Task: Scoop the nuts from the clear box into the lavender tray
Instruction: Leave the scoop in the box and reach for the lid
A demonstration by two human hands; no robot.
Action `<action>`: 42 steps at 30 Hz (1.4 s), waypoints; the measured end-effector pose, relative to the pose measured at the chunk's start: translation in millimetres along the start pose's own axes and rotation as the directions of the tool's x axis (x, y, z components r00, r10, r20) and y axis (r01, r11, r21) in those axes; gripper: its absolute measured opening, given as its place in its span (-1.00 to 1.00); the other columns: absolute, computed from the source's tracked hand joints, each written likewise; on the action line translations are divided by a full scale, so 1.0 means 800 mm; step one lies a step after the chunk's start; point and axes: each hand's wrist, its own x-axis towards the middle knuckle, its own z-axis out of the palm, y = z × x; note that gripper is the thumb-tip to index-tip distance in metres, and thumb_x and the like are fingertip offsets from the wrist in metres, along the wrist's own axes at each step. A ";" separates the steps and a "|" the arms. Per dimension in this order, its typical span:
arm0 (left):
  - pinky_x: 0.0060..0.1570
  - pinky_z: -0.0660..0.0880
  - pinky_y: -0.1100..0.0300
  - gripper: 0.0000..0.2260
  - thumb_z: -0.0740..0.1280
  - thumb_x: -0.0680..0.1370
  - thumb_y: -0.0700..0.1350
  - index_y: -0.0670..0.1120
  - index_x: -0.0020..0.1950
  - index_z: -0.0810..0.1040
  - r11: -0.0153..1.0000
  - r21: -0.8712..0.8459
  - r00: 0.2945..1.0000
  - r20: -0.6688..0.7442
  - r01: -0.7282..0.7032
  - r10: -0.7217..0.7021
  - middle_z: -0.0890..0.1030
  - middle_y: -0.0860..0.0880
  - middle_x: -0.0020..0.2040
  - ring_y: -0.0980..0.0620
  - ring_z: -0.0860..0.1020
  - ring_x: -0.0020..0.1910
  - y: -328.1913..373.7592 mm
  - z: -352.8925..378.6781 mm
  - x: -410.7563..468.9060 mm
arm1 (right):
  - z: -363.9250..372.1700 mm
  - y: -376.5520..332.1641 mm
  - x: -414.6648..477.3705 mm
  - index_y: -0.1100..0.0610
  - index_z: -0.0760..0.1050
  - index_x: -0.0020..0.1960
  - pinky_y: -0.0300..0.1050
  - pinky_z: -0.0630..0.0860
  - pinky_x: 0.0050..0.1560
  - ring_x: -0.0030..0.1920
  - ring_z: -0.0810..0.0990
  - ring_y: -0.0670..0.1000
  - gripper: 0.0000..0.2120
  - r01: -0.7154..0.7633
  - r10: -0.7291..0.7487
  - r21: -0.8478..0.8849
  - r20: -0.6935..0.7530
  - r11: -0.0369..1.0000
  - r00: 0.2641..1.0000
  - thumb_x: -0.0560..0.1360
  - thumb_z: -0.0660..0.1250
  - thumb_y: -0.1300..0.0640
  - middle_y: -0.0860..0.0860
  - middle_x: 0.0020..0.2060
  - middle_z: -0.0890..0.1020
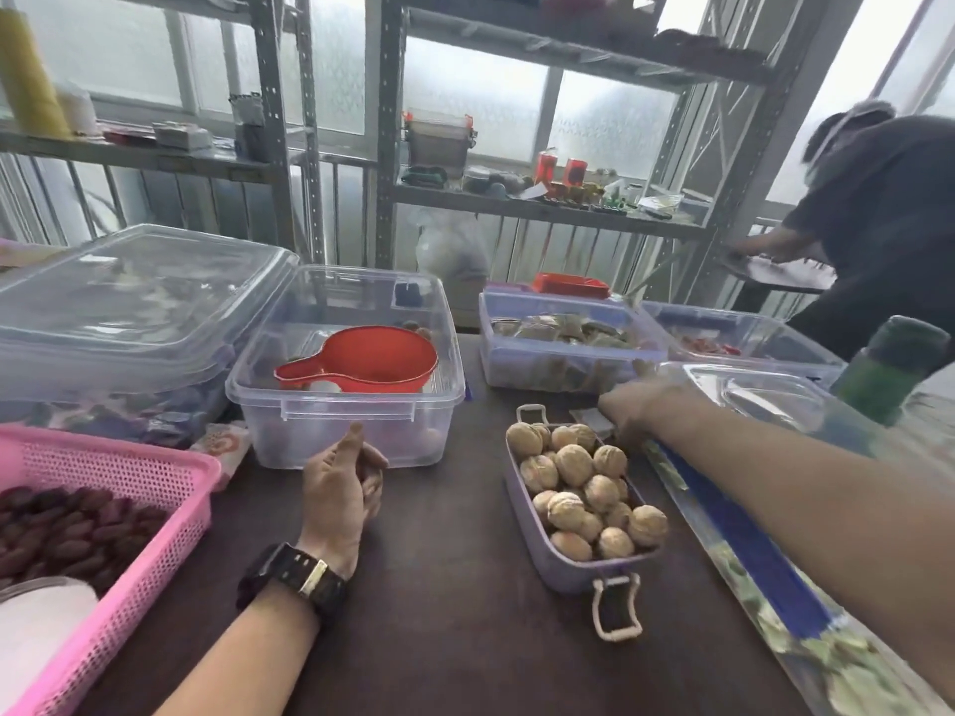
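The lavender tray (pixel 548 547) sits on the dark table, right of centre, heaped with several walnuts (pixel 573 465). Behind and to its left stands the clear box (pixel 289 400); a red scoop (pixel 362 359) lies inside it, and a couple of nuts show at its far side. My left hand (pixel 341 488), with a black watch on the wrist, rests on the table just in front of the box, fingers loosely curled and holding nothing. My right hand (pixel 635 405) reaches past the tray's far right corner, its fingers on a small packet lying there; the grip is blurred.
A pink basket (pixel 170 488) of dark red dates fills the near left. Lidded clear boxes (pixel 129 312) stand at the back left, and others (pixel 558 343) at the back right. A blue-and-green packet (pixel 749 571) lies along the right. Another person (pixel 878 209) stands far right beside metal shelving.
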 end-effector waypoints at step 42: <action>-0.61 0.13 0.35 -0.58 0.20 0.66 0.00 -0.19 -0.34 0.47 0.977 0.197 0.996 0.004 -0.083 0.084 0.30 -0.03 -0.57 0.07 0.21 -0.63 0.013 0.006 -0.017 | -0.096 -0.004 -0.114 0.06 0.55 -0.20 -0.12 0.47 -0.28 -0.31 0.57 -0.07 -0.69 0.293 0.140 0.676 -0.508 0.676 0.850 0.51 0.28 -0.17 -0.03 -0.31 0.63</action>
